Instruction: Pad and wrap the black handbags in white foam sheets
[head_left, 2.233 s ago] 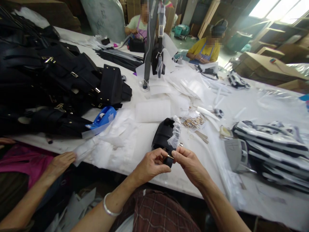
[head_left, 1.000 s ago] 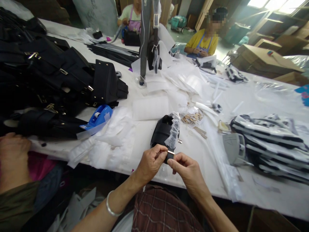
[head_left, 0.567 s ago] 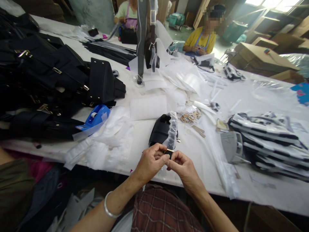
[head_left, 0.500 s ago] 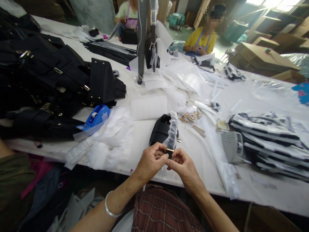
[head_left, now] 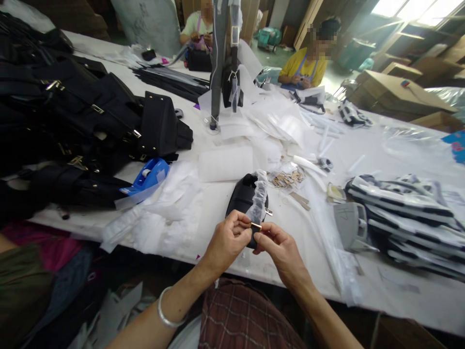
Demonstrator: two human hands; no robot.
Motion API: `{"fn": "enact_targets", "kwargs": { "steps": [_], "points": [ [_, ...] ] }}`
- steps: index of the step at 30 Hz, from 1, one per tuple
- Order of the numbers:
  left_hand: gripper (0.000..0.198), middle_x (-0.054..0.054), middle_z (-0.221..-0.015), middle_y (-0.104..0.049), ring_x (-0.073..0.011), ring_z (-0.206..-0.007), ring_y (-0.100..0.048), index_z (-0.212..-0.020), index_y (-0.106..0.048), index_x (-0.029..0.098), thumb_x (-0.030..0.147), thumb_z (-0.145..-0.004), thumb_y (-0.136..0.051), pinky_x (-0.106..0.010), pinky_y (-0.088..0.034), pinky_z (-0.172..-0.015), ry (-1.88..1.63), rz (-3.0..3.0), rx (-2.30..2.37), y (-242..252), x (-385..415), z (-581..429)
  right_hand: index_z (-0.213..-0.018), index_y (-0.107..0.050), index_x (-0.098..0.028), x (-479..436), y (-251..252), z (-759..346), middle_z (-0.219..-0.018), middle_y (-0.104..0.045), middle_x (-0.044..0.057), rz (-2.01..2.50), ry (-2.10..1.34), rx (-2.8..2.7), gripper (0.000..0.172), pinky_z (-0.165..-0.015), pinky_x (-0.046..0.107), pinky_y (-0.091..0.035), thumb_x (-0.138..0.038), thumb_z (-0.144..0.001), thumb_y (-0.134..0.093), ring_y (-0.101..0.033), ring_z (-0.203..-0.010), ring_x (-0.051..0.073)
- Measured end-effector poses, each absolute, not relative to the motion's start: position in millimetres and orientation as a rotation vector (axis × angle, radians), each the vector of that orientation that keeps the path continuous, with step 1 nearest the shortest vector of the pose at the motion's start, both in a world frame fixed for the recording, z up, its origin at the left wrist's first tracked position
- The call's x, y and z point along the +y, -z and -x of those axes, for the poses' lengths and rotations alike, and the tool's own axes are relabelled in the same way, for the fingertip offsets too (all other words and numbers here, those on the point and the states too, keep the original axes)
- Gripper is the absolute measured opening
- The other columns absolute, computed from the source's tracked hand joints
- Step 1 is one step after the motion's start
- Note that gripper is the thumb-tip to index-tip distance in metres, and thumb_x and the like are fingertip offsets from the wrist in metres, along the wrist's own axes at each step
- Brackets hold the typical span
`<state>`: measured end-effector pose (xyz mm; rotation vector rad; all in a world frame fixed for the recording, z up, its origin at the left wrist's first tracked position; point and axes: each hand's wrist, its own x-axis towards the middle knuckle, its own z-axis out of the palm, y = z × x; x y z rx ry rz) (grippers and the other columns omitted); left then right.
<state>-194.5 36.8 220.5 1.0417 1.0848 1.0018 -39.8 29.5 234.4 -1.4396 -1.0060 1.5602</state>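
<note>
Between my two hands is a black strap (head_left: 255,237) with a gold-coloured metal loop across it. My left hand (head_left: 229,242) pinches the strap beside the loop from the left. My right hand (head_left: 278,247) grips it from the right, thumb on the black end. Beyond the loop the strap runs away from me inside crinkled clear plastic wrap (head_left: 259,196). It lies along a small black bag (head_left: 240,196) on the table, with a metal clasp (head_left: 269,212) at the bag's right side.
Black bags with gold fittings (head_left: 94,106) pile up on the left. A blue tape dispenser (head_left: 147,175) stands by white wrapping sheets (head_left: 160,218). Rightward lie tan tags (head_left: 286,179), a grey tape dispenser (head_left: 348,225) and stacked wrapped bags (head_left: 407,218). Two people sit across the table.
My right thumb has shifted on the strap, and more of its black end shows below the loop. The view has turned slightly left.
</note>
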Motion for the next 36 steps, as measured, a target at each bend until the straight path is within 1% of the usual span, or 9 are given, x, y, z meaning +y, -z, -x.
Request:
{"fn": "enact_targets", "kwargs": {
  "steps": [3, 6, 11, 14, 18, 24, 29, 33, 36],
  "points": [
    [0.015, -0.002, -0.084, -0.069, -0.0155, -0.077, -0.069, -0.096, -0.057, 0.017, 0.029, -0.087, -0.057, -0.025, -0.053, -0.07, -0.94, -1.048, 0.999, -218.3, 36.9, 197.2, -0.071, -0.066, -0.017, 34.0, -236.5, 36.7, -0.062, -0.059, -0.002, 1.407, -1.598, -0.939, 0.028, -0.054, 0.024, -0.045, -0.042, -0.068, -0.08, -0.052, -0.056, 0.01],
    [0.021, -0.002, -0.085, -0.069, -0.016, -0.078, -0.068, -0.102, -0.059, 0.017, 0.031, -0.087, -0.059, -0.028, -0.054, -0.075, -0.886, -1.054, 0.908, -215.6, 37.1, 197.1, -0.064, -0.062, -0.017, 39.1, -233.8, 31.6, -0.059, -0.056, -0.003, 1.272, -1.808, -0.669, 0.029, -0.049, 0.021, -0.042, -0.039, -0.066, -0.081, -0.049, -0.054, 0.009],
    [0.02, 0.002, -0.068, -0.061, -0.0123, -0.063, -0.063, -0.095, -0.06, 0.016, 0.027, -0.079, -0.065, -0.022, -0.051, -0.061, -0.86, -1.035, 0.994, -214.1, 38.9, 189.5, -0.075, -0.07, -0.017, 39.1, -224.8, 23.2, -0.068, -0.064, 0.0, 1.133, -2.025, -0.451, 0.027, -0.052, 0.022, -0.045, -0.037, -0.064, -0.083, -0.058, -0.062, 0.012],
    [0.018, 0.004, -0.066, -0.059, -0.0106, -0.059, -0.06, -0.092, -0.059, 0.016, 0.024, -0.077, -0.065, -0.02, -0.048, -0.056, -0.87, -1.039, 1.024, -218.1, 40.3, 183.3, -0.082, -0.072, -0.017, 35.4, -217.3, 17.1, -0.074, -0.067, 0.001, 1.071, -2.032, -0.429, 0.025, -0.057, 0.023, -0.047, -0.036, -0.067, -0.082, -0.058, -0.064, 0.012],
    [0.018, 0.005, -0.064, -0.057, -0.0089, -0.056, -0.056, -0.094, -0.06, 0.017, 0.021, -0.077, -0.062, -0.018, -0.044, -0.054, -0.826, -1.146, 1.071, -224.5, 40.4, 177.4, -0.084, -0.072, -0.018, 30.3, -204.8, 7.8, -0.076, -0.068, 0.001, 1.019, -2.033, -0.401, 0.025, -0.061, 0.025, -0.047, -0.034, -0.067, -0.081, -0.058, -0.066, 0.012],
    [0.026, 0.003, -0.082, -0.064, -0.0084, -0.06, -0.058, -0.099, -0.058, 0.019, 0.017, -0.074, -0.06, -0.018, -0.043, -0.054, -0.755, -1.219, 1.037, -224.0, 40.8, 175.8, -0.089, -0.072, -0.02, 25.8, -201.7, 2.5, -0.086, -0.07, 0.003, 1.052, -2.018, -0.417, 0.027, -0.068, 0.029, -0.047, -0.037, -0.07, -0.079, -0.059, -0.073, 0.015],
    [0.031, 0.003, -0.082, -0.064, -0.0076, -0.06, -0.056, -0.096, -0.055, 0.019, 0.013, -0.067, -0.063, -0.016, -0.041, -0.052, -0.713, -1.278, 1.019, -222.8, 45.7, 181.4, -0.087, -0.067, -0.022, 24.8, -217.7, 0.3, -0.082, -0.067, -0.001, 1.18, -1.96, -0.519, 0.024, -0.071, 0.029, -0.047, -0.03, -0.069, -0.081, -0.059, -0.074, 0.013],
    [0.028, 0.001, -0.087, -0.064, -0.0075, -0.061, -0.056, -0.096, -0.056, 0.019, 0.017, -0.069, -0.064, -0.017, -0.042, -0.054, -0.768, -1.221, 1.082, -222.1, 45.3, 181.4, -0.081, -0.066, -0.02, 13.3, -227.2, -2.8, -0.076, -0.065, -0.001, 1.317, -1.826, -0.679, 0.024, -0.077, 0.03, -0.047, -0.04, -0.073, -0.078, -0.059, -0.074, 0.014],
    [0.032, 0.0, -0.09, -0.066, -0.008, -0.061, -0.057, -0.1, -0.056, 0.018, 0.018, -0.07, -0.065, -0.018, -0.043, -0.055, -0.779, -1.203, 1.099, -221.7, 44.3, 180.0, -0.081, -0.068, -0.019, 3.9, -231.3, 0.5, -0.077, -0.068, 0.002, 1.498, -1.73, -0.835, 0.032, -0.081, 0.033, -0.046, -0.045, -0.068, -0.081, -0.061, -0.079, 0.018]
  ]
}}
